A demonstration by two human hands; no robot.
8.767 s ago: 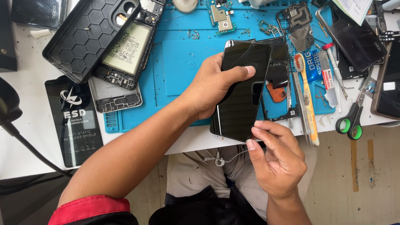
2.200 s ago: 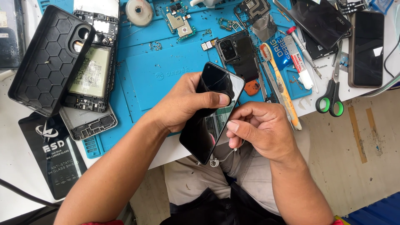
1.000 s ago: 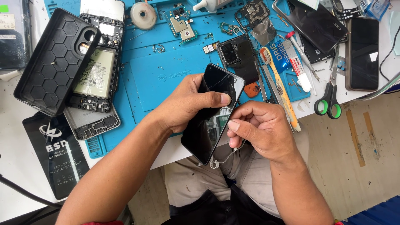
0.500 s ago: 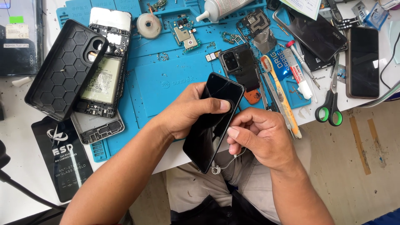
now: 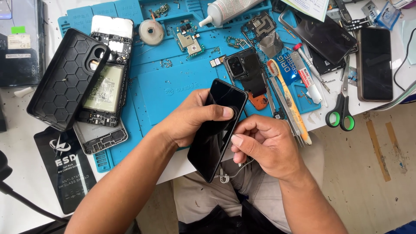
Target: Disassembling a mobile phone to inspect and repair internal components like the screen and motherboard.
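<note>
You are holding a dark phone tilted on edge at the middle of the frame, just off the near edge of the desk, above your lap. Your left hand is wrapping its fingers round the phone's back, thumb pressing on the face. Your right hand is pinching closed at the phone's right edge; what the fingers are gripping there is hidden, though a thin white cord is hanging below them. This looks like work along the seam, so the next move is calling for a steady left grip and a light, careful push at the edge.

At lower left a black packet with white print is lying on the desk. Right of centre, on the blue mat, a small blue packet with white lettering is sitting beside a toothbrush. At the top a white tube is lying on its side, and at upper left a dark box is carrying a green sticker and a white label.
</note>
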